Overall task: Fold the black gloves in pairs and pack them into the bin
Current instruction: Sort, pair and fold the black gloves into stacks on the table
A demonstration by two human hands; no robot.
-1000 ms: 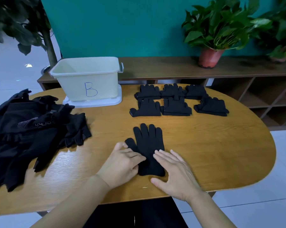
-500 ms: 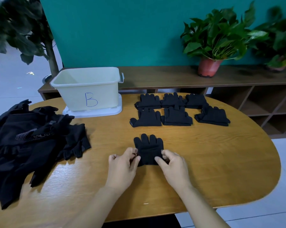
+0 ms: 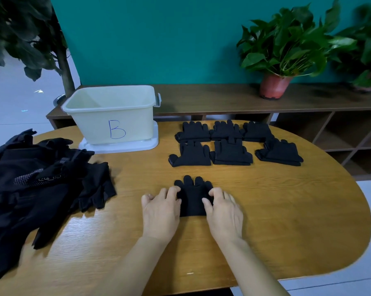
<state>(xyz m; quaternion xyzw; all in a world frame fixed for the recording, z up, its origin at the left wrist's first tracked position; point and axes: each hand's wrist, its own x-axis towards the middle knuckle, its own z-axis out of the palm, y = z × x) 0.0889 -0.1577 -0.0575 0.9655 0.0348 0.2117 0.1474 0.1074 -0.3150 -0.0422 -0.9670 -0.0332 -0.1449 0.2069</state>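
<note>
1. Head view: I see my left hand (image 3: 161, 212) and right hand (image 3: 224, 212) palm-down on the wooden worktop (image 3: 287, 221), one at each side of a folded glove pair (image 3: 192, 197).
2. Left grip: fingers spread flat, released, the fingertips (image 3: 173, 192) touching the pair's left edge without clenching it.
3. Right grip: also released and flat, the fingertips (image 3: 212, 192) resting on the pair's right edge.
4. The folded pair lies flat near the middle of the worktop, its finger ends pointing away from me.
5. Beyond it sit six folded pairs (image 3: 233, 144) in two rows of three, close together, some touching.
6. The bin (image 3: 112, 116), pale and marked with a blue "B", stands on its lid (image 3: 120, 146) at the far left of the worktop; what I can see of its inside shows no gloves.
7. A loose heap of unfolded black gloves (image 3: 37, 186) covers the worktop's left end, well apart from my hands.
</note>
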